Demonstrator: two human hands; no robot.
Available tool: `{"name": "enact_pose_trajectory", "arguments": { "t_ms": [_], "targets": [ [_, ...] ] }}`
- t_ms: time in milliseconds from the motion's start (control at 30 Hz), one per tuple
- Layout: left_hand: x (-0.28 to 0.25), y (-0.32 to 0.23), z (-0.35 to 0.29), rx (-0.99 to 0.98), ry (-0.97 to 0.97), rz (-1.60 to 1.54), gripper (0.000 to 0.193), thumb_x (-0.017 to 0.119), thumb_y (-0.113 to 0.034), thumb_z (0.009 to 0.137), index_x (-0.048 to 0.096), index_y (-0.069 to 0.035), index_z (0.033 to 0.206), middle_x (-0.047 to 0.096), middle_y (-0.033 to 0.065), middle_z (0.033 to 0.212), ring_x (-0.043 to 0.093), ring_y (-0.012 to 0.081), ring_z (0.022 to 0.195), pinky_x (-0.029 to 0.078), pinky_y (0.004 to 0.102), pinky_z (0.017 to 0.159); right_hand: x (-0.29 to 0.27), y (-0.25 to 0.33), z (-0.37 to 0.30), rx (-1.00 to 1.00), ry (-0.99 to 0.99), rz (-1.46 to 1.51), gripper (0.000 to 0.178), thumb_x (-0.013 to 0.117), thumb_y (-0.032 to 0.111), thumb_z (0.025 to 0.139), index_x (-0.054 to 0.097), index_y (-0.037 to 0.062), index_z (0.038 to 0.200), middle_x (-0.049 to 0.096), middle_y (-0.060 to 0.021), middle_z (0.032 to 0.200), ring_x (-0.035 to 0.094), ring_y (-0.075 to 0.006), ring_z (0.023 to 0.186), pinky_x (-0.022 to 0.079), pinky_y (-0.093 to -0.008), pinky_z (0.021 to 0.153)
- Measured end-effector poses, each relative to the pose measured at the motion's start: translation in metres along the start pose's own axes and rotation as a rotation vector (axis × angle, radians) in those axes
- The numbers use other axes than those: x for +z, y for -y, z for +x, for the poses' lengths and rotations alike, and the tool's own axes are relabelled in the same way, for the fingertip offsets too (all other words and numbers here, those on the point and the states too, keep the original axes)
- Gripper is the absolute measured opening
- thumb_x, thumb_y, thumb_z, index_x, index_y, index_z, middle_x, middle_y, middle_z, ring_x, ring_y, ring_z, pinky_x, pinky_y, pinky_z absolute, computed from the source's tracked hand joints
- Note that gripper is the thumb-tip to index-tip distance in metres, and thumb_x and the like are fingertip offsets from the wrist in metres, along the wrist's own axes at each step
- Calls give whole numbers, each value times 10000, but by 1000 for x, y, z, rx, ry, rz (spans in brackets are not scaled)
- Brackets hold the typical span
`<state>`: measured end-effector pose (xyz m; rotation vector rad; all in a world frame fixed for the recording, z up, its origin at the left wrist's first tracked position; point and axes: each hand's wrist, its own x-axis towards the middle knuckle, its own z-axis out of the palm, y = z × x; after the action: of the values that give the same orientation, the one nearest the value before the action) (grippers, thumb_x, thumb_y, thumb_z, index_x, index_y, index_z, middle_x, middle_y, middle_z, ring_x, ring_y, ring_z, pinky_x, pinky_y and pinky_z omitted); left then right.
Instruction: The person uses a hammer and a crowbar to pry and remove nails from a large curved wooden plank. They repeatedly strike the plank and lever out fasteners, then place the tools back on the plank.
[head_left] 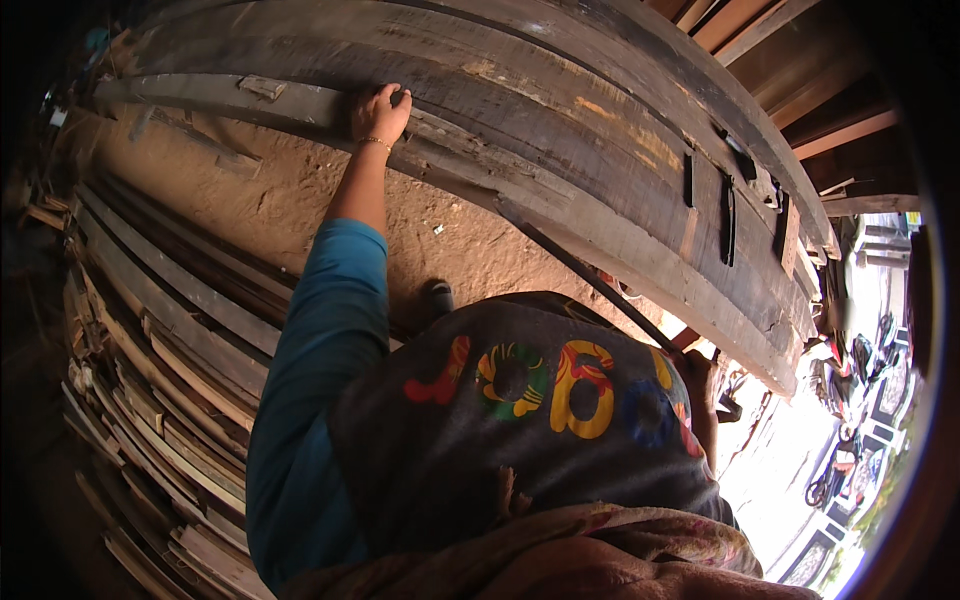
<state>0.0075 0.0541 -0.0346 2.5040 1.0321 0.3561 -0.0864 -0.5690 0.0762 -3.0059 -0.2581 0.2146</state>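
My left hand rests on the near edge beam of a large, weathered wooden platform of long planks. Its fingers are bent over the beam, at the seam with the plank behind it. A thin bracelet circles that wrist, and the arm in its blue sleeve stretches forward. A small wood block lies on the beam to the left of this hand. On the right, part of my right arm shows beside my dark shirt, near the lower end of a dark slanting bar; the fingers there cannot be made out.
Stacked boards fill the left side. Bare earth floor runs between them and the platform. Dark narrow strips and small wood pieces sit toward the platform's right end. Motorbikes stand in bright light outside at right.
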Motion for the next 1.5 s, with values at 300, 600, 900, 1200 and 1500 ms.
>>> {"name": "enact_pose_trajectory", "arguments": {
  "t_ms": [300,600,900,1200,1500],
  "targets": [
    [-7,3,-8,48,-18,-19,442,457,-489,891,589,-211,1207,568,92,1229,495,300,1172,401,406,990,-32,97,0,-24,70,-3,287,691,389,762,652,110,712,624,-83,642,622,-269,608,464,-406,568],
    [2,2,-9,188,-119,-60,432,453,-461,900,620,-146,1145,574,112,1187,515,287,1129,383,406,1003,-66,152,-4,110,58,-183,402,597,467,824,654,78,738,636,-146,684,629,-345,696,461,-447,675],
    [4,-1,-9,255,-207,-338,312,490,-389,891,685,-154,954,634,66,1045,568,261,1022,372,415,981,64,182,15,192,162,405,253,687,336,815,636,89,839,651,-114,702,625,-191,652,474,-364,624],
    [-1,19,-5,383,-132,-627,286,665,-364,836,699,-125,990,686,46,990,662,205,887,506,305,762,24,198,46,-32,106,161,339,738,363,765,656,39,818,645,-146,712,641,-311,698,476,-407,619],
    [-15,12,-13,592,155,-772,281,772,-187,760,675,-27,970,678,65,893,632,167,832,502,303,758,-6,161,47,35,128,74,359,696,436,748,659,80,767,643,-124,703,643,-317,719,495,-427,664]
  ]
}}
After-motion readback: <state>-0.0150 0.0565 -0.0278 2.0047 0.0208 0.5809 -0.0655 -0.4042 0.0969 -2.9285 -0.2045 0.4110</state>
